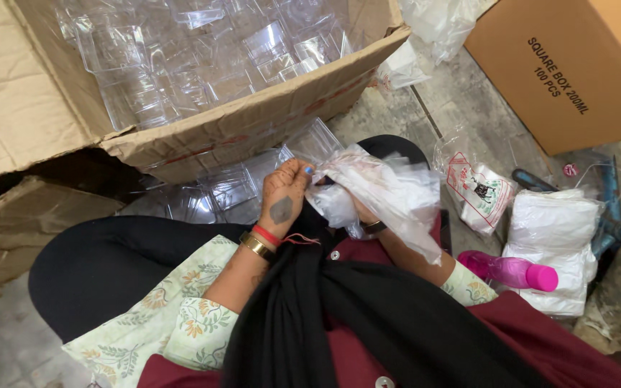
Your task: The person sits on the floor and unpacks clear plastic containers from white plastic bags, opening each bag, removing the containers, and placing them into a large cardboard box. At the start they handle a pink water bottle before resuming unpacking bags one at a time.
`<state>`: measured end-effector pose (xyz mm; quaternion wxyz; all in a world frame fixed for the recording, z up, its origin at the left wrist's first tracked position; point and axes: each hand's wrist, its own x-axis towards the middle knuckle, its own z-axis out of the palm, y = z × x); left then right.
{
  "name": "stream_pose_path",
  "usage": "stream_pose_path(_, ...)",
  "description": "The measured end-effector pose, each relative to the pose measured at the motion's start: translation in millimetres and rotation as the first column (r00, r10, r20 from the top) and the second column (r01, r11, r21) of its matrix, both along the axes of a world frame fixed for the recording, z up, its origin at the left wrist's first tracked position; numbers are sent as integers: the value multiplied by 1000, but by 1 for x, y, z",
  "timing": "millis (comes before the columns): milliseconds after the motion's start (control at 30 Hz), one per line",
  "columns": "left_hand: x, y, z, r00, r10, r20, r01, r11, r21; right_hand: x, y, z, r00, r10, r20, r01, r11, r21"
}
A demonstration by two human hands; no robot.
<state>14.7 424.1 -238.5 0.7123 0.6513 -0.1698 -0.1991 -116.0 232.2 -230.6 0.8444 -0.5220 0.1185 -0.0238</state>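
I sit on the floor with a crumpled clear plastic bag [389, 190] in my lap. My left hand [285, 194] pinches the bag's top edge, fingers closed on the film. My right hand [362, 215] is mostly hidden under the bag and appears to hold it from below; only the wrist with a dark band shows. A stack of clear plastic square containers [224, 190] lies on the floor just past my left hand, beside my knee.
A big torn cardboard box [253, 126] full of clear plastic containers stands ahead. A closed brown carton [576, 65] is at the upper right. To my right lie white bag bundles [551, 241], a printed packet [479, 190] and a pink bottle [515, 271].
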Motion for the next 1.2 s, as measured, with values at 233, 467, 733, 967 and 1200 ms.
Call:
stream_pose_path(233,14,2,-8,894,-94,-438,-32,962,-272,13,-1,4,1000,31,-6,-30,999,28)
stream_pose_path(467,8,-3,-33,962,-195,-192,162,971,-175,33,8,2,990,126,-66,-123,991,52)
stream_pose_path(733,9,7,-13,994,68,81,-78,988,134,64,16,-22,980,61,-187,-73,996,-57)
stream_pose_path(967,13,2,-33,977,117,-180,-138,985,-108,73,8,-23,947,233,-222,-254,965,-71)
stream_pose_path(1200,17,-1,-55,974,121,-191,-166,958,-236,70,11,-11,925,321,-204,-350,928,-126)
